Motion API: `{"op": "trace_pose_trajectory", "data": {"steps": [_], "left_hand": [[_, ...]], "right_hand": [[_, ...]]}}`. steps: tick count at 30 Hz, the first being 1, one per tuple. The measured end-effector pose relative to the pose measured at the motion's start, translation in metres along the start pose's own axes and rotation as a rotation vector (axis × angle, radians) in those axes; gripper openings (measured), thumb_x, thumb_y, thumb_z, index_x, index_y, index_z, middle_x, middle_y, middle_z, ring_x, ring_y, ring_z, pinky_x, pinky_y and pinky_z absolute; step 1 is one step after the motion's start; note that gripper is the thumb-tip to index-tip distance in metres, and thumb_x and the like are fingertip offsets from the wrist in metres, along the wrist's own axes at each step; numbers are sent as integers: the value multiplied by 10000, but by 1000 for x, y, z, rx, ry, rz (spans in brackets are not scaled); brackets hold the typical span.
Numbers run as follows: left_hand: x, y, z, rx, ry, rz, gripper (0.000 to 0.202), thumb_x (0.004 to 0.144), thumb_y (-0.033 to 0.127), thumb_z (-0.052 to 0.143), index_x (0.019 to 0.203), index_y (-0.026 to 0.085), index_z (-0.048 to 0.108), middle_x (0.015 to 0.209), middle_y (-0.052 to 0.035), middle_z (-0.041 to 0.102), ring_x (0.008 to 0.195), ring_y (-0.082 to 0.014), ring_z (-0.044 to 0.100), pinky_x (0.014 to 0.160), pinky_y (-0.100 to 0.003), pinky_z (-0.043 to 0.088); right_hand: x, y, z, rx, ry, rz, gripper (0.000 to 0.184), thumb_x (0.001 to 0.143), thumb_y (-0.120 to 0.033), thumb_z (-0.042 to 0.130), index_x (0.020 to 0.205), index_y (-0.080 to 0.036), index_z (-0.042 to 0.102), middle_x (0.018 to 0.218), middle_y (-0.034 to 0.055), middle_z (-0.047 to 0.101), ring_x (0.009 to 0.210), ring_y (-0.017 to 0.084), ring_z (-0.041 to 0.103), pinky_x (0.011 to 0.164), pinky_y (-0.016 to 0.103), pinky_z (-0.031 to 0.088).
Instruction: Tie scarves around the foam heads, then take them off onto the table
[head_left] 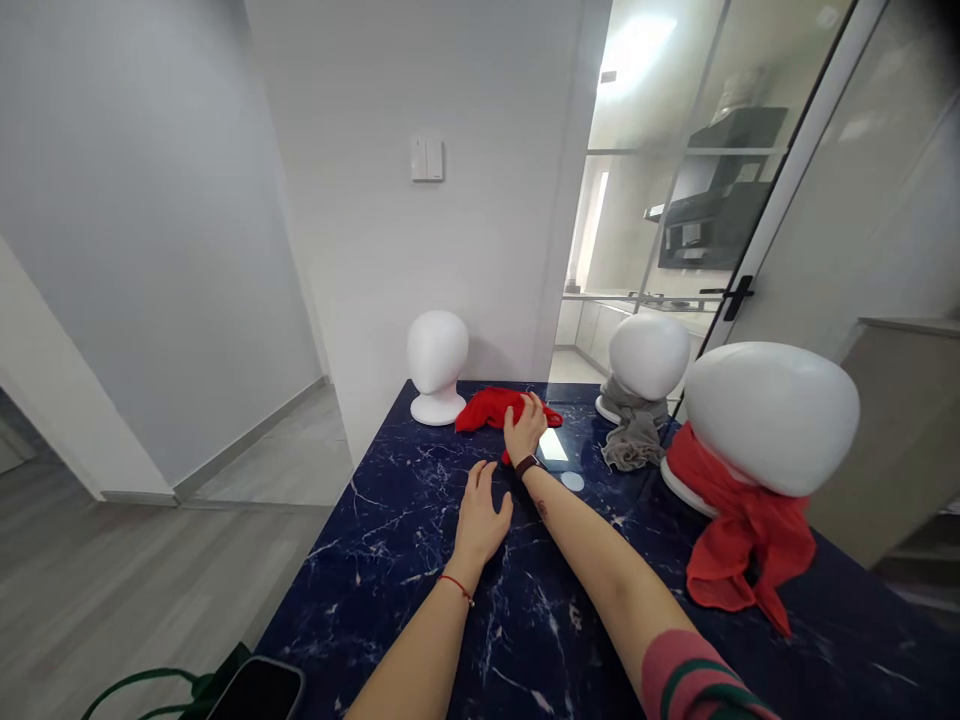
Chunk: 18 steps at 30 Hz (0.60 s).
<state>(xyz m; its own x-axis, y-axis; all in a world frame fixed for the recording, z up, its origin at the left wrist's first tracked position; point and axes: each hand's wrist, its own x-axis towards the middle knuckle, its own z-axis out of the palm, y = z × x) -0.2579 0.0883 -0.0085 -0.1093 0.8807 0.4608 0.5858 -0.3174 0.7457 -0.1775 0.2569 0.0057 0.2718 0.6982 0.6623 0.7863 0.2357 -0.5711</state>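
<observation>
Right hand [527, 428] over marbled tabletop [405, 530], wall [360, 240] beyond

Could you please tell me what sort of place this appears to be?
Likely a home, just outside a kitchen: a range hood and white cabinets show beyond the glass, and a light switch is on the wall behind the table.

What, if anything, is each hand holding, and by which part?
The right hand is over the right part of the loose red scarf; whether it grips there cannot be told. The left hand holds nothing.
</observation>
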Motion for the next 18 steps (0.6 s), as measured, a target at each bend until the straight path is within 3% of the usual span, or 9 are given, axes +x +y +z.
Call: {"op": "trace_pose_trajectory", "data": {"steps": [3, 5, 8, 11, 15, 18], "left_hand": [[1, 0, 0, -30, 24, -6, 411, 804, 192, 485, 1215, 180, 478, 1271, -112, 461, 1185, -217, 466, 1020, -399, 386], [2, -1, 0, -43, 40, -21, 370, 799, 171, 477, 1169, 175, 496, 1203, -107, 494, 1124, -208, 503, 975, -390, 423], [2, -1, -1, -54, 47, -33, 328, 798, 155, 465, 1123, 165, 509, 1151, -107, 511, 1043, -195, 539, 887, -368, 475], [4, -3, -1, -68, 41, -24, 314, 799, 154, 462, 1109, 166, 514, 1131, -108, 522, 991, -187, 559, 814, -347, 503], [7, -7, 0, -73, 52, 10, 307, 801, 169, 460, 1101, 171, 525, 1126, -114, 525, 961, -194, 576, 778, -356, 519], [10, -9, 0, -79, 65, 14, 319, 794, 181, 458, 1104, 167, 530, 1114, -120, 526, 939, -197, 587, 750, -355, 533]], "right_hand": [[-5, 6, -14, -11, -110, 277, 360, 921, -252, 253, 1160, -154, 504, 1130, 148, 584, 1095, 240, 532, 926, 416, 365], [-7, 8, -17, -13, -227, 334, 355, 916, -239, 255, 1085, -138, 550, 948, 151, 642, 949, 251, 603, 848, 406, 407], [-10, 8, -13, 25, -320, 289, 283, 886, -235, 360, 977, -118, 601, 809, 145, 654, 850, 256, 630, 796, 378, 431], [-10, 5, -9, 130, -368, 145, 258, 857, -205, 433, 1058, -144, 583, 936, 113, 661, 930, 208, 618, 842, 308, 429], [-8, 1, -11, 251, -311, 0, 327, 864, -172, 398, 1172, -174, 511, 1181, 83, 578, 1087, 143, 538, 948, 254, 381], [-11, -1, -18, 284, -231, 18, 309, 884, -187, 331, 1141, -141, 496, 1160, 117, 562, 1071, 168, 529, 953, 305, 387]]}}
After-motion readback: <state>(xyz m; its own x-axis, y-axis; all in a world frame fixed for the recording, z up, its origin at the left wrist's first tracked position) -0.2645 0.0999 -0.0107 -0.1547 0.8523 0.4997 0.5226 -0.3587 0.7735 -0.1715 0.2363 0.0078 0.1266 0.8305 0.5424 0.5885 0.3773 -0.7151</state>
